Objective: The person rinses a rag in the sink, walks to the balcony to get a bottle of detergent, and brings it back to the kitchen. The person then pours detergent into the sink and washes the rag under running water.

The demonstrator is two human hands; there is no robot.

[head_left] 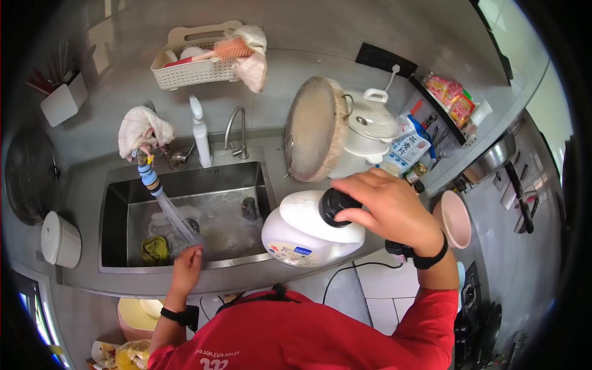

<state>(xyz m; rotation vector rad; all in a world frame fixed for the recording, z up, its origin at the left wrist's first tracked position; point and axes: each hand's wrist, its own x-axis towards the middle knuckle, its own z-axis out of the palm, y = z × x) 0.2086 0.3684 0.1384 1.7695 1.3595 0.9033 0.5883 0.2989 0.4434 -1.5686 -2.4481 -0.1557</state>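
Observation:
My right hand (390,206) is closed round the black cap of a large white detergent bottle (299,228), which is tilted on its side in front of the sink's right end. Water runs from a faucet nozzle with blue rings (149,179) down into the steel sink (111,228). At the sink's front rim, my left hand (187,262) has its fingers pressed together beside the water stream. What they hold, if anything, I cannot make out. A green scouring pad (155,250) lies in the sink's front left corner, and a dark scrubber (249,209) lies towards its right side.
Behind the sink stand a white spray bottle (200,135) and a small curved tap (237,132). A round chopping board (316,129) leans against a white cooker (370,126). On the wall hangs a white basket (197,75). A lidded white canister (60,240) stands left.

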